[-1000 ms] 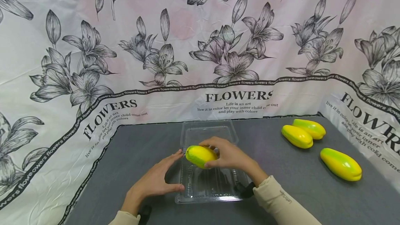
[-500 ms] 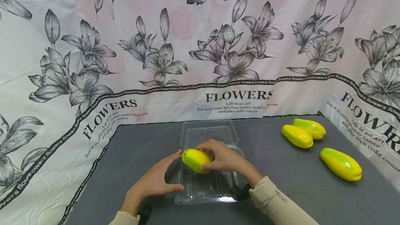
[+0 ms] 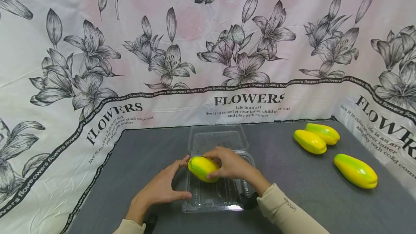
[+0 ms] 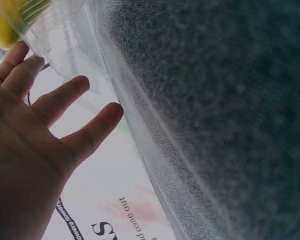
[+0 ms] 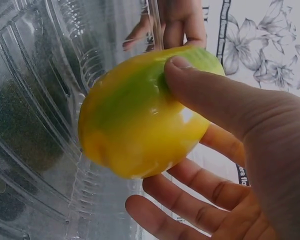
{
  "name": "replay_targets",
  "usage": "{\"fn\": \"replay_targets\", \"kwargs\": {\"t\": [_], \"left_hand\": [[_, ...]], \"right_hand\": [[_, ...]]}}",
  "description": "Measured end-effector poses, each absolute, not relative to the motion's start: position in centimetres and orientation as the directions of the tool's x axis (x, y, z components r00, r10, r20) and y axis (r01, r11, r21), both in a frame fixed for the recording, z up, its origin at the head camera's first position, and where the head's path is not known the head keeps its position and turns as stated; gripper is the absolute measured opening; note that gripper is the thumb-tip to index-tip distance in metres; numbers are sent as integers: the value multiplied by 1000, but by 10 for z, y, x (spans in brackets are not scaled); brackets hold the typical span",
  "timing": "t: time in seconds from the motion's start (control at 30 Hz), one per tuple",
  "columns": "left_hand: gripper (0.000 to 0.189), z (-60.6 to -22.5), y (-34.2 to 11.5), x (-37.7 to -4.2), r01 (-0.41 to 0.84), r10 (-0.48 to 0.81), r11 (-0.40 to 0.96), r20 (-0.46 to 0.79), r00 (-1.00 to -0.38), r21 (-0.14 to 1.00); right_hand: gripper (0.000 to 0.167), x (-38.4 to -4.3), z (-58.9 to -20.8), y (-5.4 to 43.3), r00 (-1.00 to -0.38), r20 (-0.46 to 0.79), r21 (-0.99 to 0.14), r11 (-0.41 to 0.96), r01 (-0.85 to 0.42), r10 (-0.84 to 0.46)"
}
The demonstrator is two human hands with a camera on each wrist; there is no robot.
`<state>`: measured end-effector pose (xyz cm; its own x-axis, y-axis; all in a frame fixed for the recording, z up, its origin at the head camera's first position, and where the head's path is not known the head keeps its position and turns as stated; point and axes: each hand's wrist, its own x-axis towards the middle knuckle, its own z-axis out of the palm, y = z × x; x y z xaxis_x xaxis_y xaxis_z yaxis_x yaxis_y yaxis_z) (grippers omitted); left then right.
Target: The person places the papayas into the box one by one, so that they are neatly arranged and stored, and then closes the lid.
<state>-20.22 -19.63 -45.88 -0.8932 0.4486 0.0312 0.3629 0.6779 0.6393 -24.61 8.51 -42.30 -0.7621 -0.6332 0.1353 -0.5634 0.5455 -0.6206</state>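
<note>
My right hand [image 3: 232, 164] grips a yellow-green papaya [image 3: 202, 169] between thumb and fingers, over the left part of a clear plastic clamshell box [image 3: 224, 205]. In the right wrist view the thumb presses the green side of the papaya [image 5: 140, 115], with fingers beneath it, close over the ribbed base. My left hand [image 3: 164, 183] stands at the box's left edge, thumb and fingers spread. The left wrist view shows its straight fingers [image 4: 65, 97] along the clear wall. The box's lid [image 3: 217, 136] lies folded back behind the base.
Two papayas lie side by side at the back right, the front one [image 3: 310, 142] overlapping the rear one [image 3: 325, 133]. Another papaya [image 3: 355, 170] lies nearer on the right. A flower-printed cloth [image 3: 175, 107] hangs behind and beside the grey tabletop [image 3: 146, 151].
My right hand has carried the papaya slightly left and toward me, lower over the box's left part. The left hand has stayed at the box's left edge.
</note>
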Motion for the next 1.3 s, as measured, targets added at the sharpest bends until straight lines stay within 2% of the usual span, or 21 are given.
{"fn": "replay_targets", "kwargs": {"t": [0.23, 0.6, 1.3], "left_hand": [[88, -457, -196, -201, 356, 447, 679, 24, -894, 642], [74, -457, -195, -200, 350, 450, 668, 19, -893, 657], [74, -457, -195, -202, 341, 445, 666, 14, -896, 664]], "right_hand": [[62, -245, -423, 82, -781, 122, -585, 592, -555, -612], [62, -242, -421, 80, -788, 93, -552, 627, -550, -609], [67, -241, -420, 85, -777, 99, -550, 617, -563, -621]]}}
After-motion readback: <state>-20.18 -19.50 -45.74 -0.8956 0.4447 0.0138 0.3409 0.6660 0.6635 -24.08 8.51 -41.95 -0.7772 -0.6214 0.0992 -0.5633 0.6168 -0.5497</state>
